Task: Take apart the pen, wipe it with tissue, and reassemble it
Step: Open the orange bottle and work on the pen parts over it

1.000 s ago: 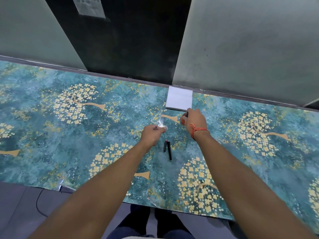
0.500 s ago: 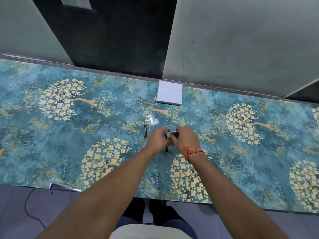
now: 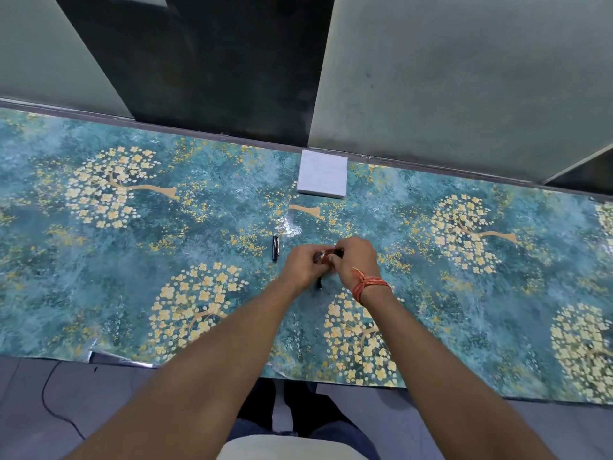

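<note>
My left hand [image 3: 303, 265] and my right hand [image 3: 356, 260] meet over the middle of the table, fingertips touching. My right hand pinches a short black pen piece [image 3: 338, 252]. My left hand pinches a small shiny pen part [image 3: 319, 257] against it; what the part is cannot be told. Another black pen part [image 3: 320, 283] lies on the table under my hands, mostly hidden. A black pen cap [image 3: 275, 248] lies alone just left of my left hand. The white tissue stack [image 3: 322, 174] sits at the far edge, beyond my hands.
The table wears a teal cloth with yellow tree prints [image 3: 132, 260]. Grey wall panels and a dark gap stand behind the far edge. A thin black cable [image 3: 49, 393] trails on the floor at the lower left. My legs show under the near edge.
Both hands have drawn back from near the tissue stack and come together above the pen part on the table. My right hand now holds a black pen piece against what my left hand holds.
</note>
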